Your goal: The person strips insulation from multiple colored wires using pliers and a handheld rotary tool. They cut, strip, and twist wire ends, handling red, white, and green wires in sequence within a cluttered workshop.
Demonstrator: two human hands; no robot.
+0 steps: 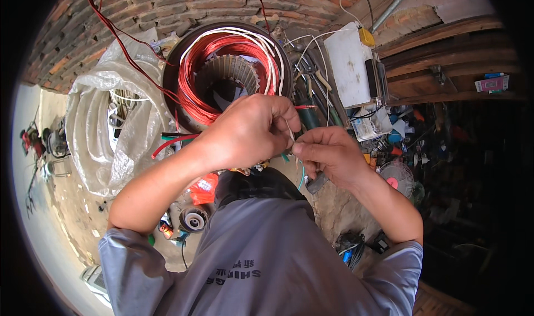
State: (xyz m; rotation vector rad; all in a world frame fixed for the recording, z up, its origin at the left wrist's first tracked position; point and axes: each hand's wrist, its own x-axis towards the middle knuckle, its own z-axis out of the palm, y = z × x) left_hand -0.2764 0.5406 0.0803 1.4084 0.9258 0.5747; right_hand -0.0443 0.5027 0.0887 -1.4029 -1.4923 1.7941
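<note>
In front of me stands a motor stator with a thick ring of red copper windings and white sleeved leads running over it. My left hand is at the near edge of the windings, fingers closed on a thin white cord. Just to its right, my right hand pinches the same cord between thumb and forefinger. Fingers hide most of the cord and its end. Thick red lead wires stick out left beneath my left forearm, beside black and green ones.
A translucent plastic sack stands left of the stator. Pliers and other tools lie at its right, near a white board. A fan is at the right. Red wires hang from above, before a brick wall.
</note>
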